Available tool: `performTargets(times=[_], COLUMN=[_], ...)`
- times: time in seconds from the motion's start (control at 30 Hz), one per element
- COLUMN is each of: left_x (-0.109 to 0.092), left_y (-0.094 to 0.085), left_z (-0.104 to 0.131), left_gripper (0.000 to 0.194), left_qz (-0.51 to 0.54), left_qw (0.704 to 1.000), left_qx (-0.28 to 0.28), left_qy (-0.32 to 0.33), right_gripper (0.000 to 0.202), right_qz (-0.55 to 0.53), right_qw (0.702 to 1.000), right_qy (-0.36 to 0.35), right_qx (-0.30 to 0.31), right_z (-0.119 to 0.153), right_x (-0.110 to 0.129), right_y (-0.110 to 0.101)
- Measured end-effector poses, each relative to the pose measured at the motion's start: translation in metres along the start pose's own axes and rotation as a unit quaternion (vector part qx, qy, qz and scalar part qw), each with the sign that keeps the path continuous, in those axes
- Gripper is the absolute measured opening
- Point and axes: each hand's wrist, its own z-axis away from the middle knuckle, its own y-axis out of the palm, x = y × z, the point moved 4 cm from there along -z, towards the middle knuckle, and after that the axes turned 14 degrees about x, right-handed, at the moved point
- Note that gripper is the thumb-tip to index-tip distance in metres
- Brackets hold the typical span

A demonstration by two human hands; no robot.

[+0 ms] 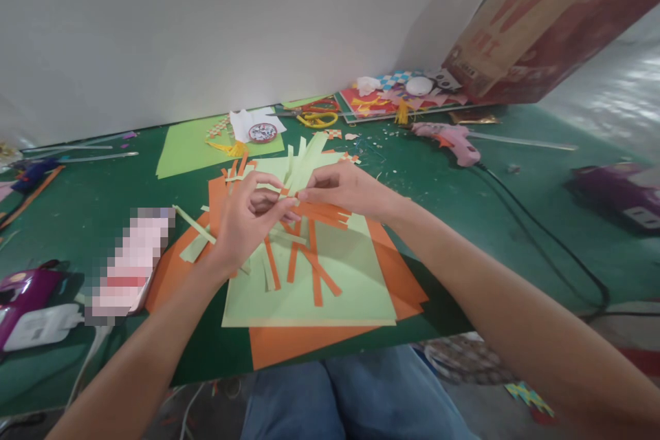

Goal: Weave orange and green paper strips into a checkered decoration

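My left hand [255,210] and my right hand [343,189] meet over the stacked paper, fingertips pinched on a small bundle of crossing paper strips. Light green strips [309,161] fan upward from between the fingers, and orange strips [324,212] stick out to the right under my right hand. Beneath the hands lies a light green sheet [309,302] on orange sheets [289,344]. Loose orange strips [316,275] and green ones are scattered on it. Fingers hide how the strips cross.
A pink glue gun [451,141] with a cable lies at the right. Yellow-handled scissors [320,118] are at the back. A blurred phone [131,265] lies left, near a purple device [34,292]. A large paper bag [536,27] stands at the back right of the green table [515,220].
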Motion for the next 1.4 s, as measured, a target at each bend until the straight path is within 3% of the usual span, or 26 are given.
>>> performTargets(times=[0.5, 0.63, 0.83, 1.17, 1.4], left_x=[0.005, 0.008, 0.008, 0.012, 0.009], left_y=[-0.004, -0.003, -0.002, -0.004, -0.004], left_z=[0.001, 0.001, 0.0, 0.001, 0.0], left_gripper=[0.022, 0.023, 0.043, 0.033, 0.041], left_qz=[-0.017, -0.029, -0.052, -0.071, -0.094], left_qw=[0.999, 1.0, 0.998, 0.997, 0.995], left_qx=[-0.035, -0.008, 0.023, 0.026, 0.021], left_qy=[0.012, 0.003, 0.019, 0.015, 0.014], right_gripper=[0.027, 0.027, 0.029, 0.027, 0.028], right_qz=[0.002, 0.007, 0.006, 0.008, 0.022], right_qw=[1.0, 1.0, 1.0, 0.999, 0.999], right_qy=[0.016, 0.021, 0.023, 0.027, 0.024], right_qx=[0.012, 0.011, 0.007, 0.021, 0.028], right_z=[0.002, 0.002, 0.003, 0.003, 0.003], right_x=[0.001, 0.002, -0.001, 0.001, -0.001], right_y=[0.0, 0.001, -0.002, -0.002, -0.002])
